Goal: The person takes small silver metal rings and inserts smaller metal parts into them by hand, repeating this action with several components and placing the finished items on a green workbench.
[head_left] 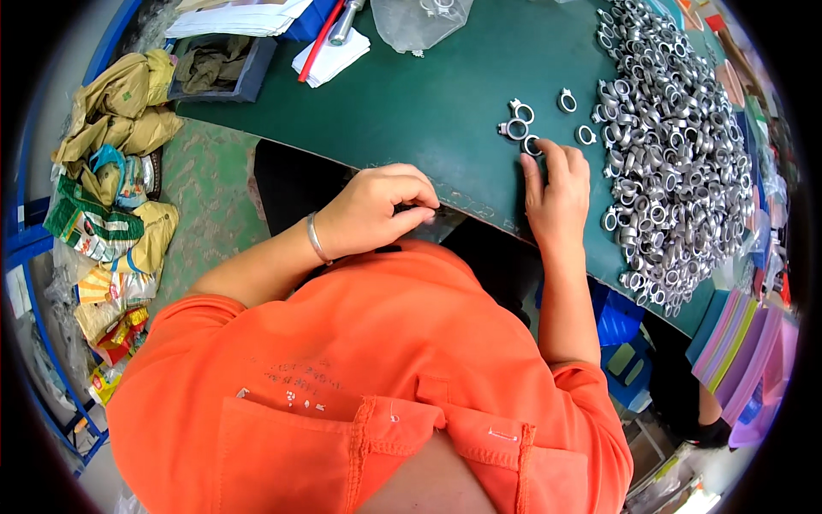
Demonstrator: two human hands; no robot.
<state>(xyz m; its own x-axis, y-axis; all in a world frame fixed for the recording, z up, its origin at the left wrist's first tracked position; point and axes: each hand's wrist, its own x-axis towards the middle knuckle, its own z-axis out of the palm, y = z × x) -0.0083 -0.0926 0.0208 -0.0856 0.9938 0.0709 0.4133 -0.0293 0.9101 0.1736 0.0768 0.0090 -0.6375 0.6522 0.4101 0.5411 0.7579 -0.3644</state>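
My right hand (558, 193) reaches over the green tabletop (419, 111), its thumb and forefinger closed about a small grey metal ring (532, 146). Two similar rings, one of them a ring with a little tab (515, 128), lie just beyond those fingertips and touch or nearly touch each other. Farther right, a loose ring (586, 134) and another ring (567, 100) lie apart. At the table's near edge is my left hand (381, 210), with a metal bangle at the wrist. Its fingers curl in toward the thumb; anything inside them is hidden.
A big heap of metal rings (672, 163) covers the table's right side. At the back are a clear plastic bag (419, 21), a red pen (321, 41), white papers (338, 60) and a grey bin (244, 81). Crumpled sacks (111, 223) lie left; coloured plastic bins (741, 355) stand right.
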